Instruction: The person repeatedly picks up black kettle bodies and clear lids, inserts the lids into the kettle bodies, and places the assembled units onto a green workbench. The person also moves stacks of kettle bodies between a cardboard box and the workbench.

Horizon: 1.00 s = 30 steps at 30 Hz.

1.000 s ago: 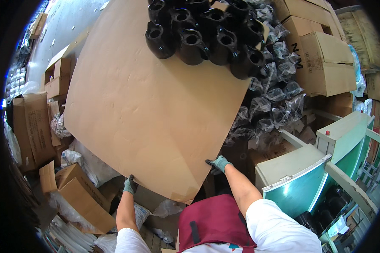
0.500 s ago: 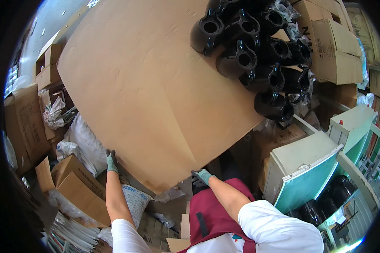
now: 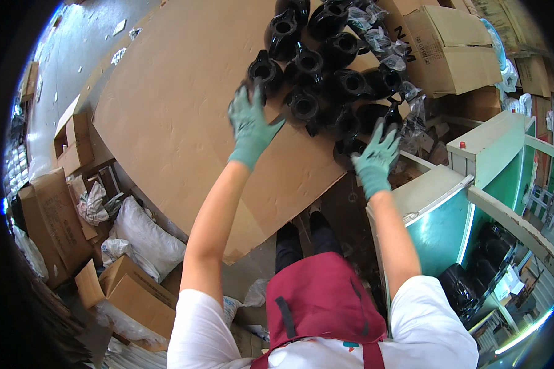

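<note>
A large sheet of brown cardboard (image 3: 172,104) lies in front of me. A cluster of glossy black jug-like vessels (image 3: 305,106) rests on its right part, each with a round mouth and small projections at the rim. My left hand (image 3: 252,126), in a green glove with dark fingertips, is spread open beside the leftmost vessel (image 3: 265,69). Its fingertips overlap that vessel's lower edge; whether they touch it I cannot tell. My right hand (image 3: 377,161), gloved alike, has its fingers apart at the vessels nearest the sheet's right corner. Contact there is also unclear.
A pale metal machine with a green belt (image 3: 440,230) stands close on the right, with more black vessels (image 3: 458,286) beyond it. Cardboard boxes (image 3: 452,52) are stacked at the back right. Open cartons (image 3: 132,289) and white sacks (image 3: 144,237) crowd the left.
Both hands have left the sheet's near edge and moved up to the black vessels, left hand also rightward, right hand also rightward. The view has shifted, with the vessels appearing further left.
</note>
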Tool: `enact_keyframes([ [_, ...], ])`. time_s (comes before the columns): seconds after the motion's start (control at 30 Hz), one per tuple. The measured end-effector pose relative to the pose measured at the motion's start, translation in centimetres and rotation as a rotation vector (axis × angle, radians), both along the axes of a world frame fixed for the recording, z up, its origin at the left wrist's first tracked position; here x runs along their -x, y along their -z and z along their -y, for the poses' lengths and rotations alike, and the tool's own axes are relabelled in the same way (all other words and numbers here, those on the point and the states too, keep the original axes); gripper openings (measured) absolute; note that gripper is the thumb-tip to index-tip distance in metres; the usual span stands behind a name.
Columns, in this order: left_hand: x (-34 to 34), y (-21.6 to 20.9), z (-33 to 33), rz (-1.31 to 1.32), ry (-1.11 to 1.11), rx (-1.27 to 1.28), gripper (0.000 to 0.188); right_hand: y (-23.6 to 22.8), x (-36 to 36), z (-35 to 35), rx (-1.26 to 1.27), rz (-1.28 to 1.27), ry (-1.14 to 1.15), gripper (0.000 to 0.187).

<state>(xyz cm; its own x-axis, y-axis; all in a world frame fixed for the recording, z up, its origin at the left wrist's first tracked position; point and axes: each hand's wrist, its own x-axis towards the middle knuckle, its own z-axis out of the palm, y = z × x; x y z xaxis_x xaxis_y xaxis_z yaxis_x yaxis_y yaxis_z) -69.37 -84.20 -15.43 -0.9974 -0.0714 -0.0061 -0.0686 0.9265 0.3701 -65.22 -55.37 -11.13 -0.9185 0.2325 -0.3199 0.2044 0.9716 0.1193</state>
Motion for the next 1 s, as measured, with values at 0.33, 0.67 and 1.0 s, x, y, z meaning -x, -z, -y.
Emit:
enact_keyframes([
  [0.33, 10.4, 3.4, -7.2, 0.451, 0.231, 0.559, 0.128, 9.4, 4.5, -9.3, -0.167, 0.335, -0.372, 0.132],
  [0.67, 13.5, 2.4, -12.5, 0.586, 0.227, 0.734, 0.087, 11.5, 3.7, -9.1, -0.202, 0.114, -0.843, 0.084],
  [1.0, 10.7, 6.1, -11.5, 0.372, 0.158, 0.697, 0.061, 10.7, 4.2, -4.8, -0.237, 0.293, -0.641, 0.060],
])
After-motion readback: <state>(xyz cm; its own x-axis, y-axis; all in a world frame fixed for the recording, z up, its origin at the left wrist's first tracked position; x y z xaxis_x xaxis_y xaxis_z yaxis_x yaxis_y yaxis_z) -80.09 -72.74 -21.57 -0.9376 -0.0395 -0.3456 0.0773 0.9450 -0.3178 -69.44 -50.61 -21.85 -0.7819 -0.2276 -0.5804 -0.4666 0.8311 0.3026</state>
